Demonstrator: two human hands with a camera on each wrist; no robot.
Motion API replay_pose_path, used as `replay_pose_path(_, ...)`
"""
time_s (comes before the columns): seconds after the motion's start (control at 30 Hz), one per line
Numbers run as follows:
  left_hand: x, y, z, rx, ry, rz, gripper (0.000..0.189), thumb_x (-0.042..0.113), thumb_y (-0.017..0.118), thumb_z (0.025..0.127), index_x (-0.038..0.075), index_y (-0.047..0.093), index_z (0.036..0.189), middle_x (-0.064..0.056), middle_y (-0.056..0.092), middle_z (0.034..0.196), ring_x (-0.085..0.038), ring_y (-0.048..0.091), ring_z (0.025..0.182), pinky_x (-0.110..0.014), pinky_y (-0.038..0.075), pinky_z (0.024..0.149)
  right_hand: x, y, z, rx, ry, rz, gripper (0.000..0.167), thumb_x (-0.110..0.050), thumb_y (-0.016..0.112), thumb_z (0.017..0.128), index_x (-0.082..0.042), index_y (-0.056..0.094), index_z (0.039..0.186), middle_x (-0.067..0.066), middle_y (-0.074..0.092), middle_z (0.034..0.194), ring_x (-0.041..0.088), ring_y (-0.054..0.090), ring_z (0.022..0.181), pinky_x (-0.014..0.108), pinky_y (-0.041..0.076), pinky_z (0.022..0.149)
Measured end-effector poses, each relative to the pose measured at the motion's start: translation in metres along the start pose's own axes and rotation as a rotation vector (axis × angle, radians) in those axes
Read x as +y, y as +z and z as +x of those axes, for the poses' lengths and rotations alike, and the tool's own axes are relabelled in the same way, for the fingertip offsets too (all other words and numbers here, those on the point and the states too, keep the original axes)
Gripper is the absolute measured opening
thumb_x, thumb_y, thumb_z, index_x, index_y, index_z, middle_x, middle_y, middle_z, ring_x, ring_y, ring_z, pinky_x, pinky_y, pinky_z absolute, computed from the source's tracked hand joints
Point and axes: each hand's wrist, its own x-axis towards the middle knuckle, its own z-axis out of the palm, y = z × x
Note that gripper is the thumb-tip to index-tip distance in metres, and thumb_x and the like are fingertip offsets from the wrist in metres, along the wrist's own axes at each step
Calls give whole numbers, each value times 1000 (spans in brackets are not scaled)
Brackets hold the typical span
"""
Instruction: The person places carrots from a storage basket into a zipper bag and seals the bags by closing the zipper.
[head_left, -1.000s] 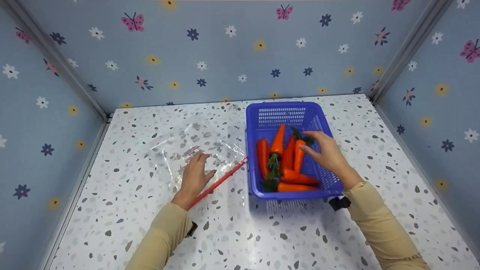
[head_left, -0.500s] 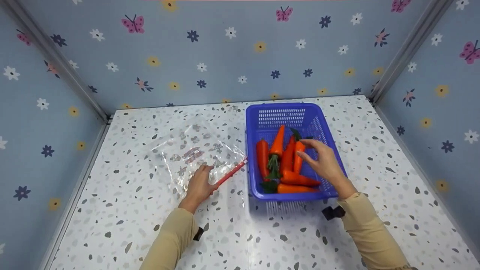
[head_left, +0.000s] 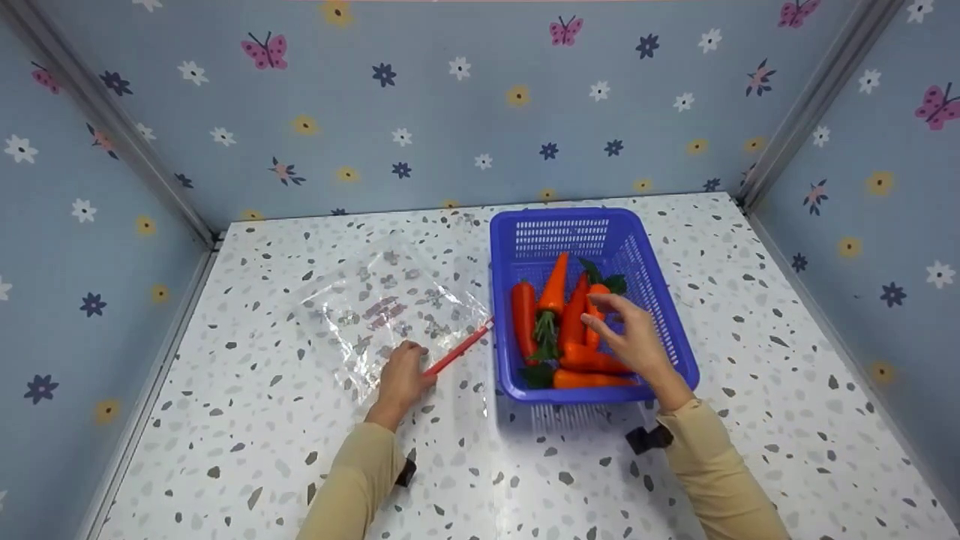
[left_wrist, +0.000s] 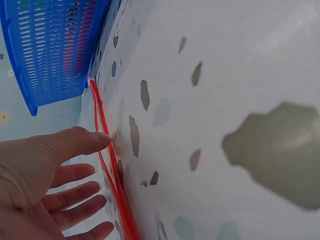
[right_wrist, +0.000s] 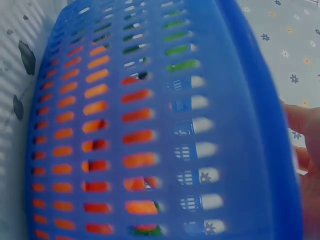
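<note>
A clear plastic bag [head_left: 405,289] with a printed pattern and a red strip [head_left: 461,349] along one edge lies flat on the table. My left hand [head_left: 401,382] is at that strip; in the left wrist view the thumb tip [left_wrist: 104,140] meets the red edge, with the other fingers loosely spread below. The blue plastic basket [head_left: 671,334] holds several orange carrots [head_left: 553,285], some with green tops. Over its right part hovers my right hand [head_left: 634,337], thumb and fingers apart and nothing between them. The basket wall [right_wrist: 240,125] hides most of this hand in the right wrist view.
The speckled white table [head_left: 247,420] is bounded by a flowered back wall [head_left: 480,112] and side walls. The basket stands upright right beside the bag's corner, its raised rim between the bag and the carrots.
My left hand has moved right and nearer to me, onto the bag's red edge. The right hand has come lower and left over the carrots. Bag and basket have stayed in place.
</note>
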Motion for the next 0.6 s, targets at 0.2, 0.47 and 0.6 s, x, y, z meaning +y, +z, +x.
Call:
replay_pose_path(0.2, 3, 4, -2, 28, -6, -8, 24, 4, 67, 70, -6, 64, 92, -16, 55, 96, -32, 52, 92, -42, 43, 80, 4, 10, -4, -7, 14, 45, 33, -19, 63, 82, -2, 60, 110, 16, 60, 103, 24, 57, 91, 42, 48, 73)
replay_pose_path(0.47, 6, 5, 0, 100, -64, -100, 14, 1, 56, 79, -2, 68, 87, -11, 63, 82, -25, 59, 76, -39, 47, 69, 6, 23, -5, 6, -16, 105, 31, -14, 63, 83, 1, 59, 109, 18, 60, 100, 31, 57, 90, 49, 46, 75)
replay_pose_path(0.6, 6, 3, 4, 128, -77, -114, 17, 0, 54, 80, -1, 69, 89, -10, 66, 80, -20, 58, 67, -37, 47, 63, 0, 27, -5, 3, 9, 135, 31, -12, 62, 82, 2, 59, 109, 17, 61, 96, 25, 59, 86, 45, 48, 73)
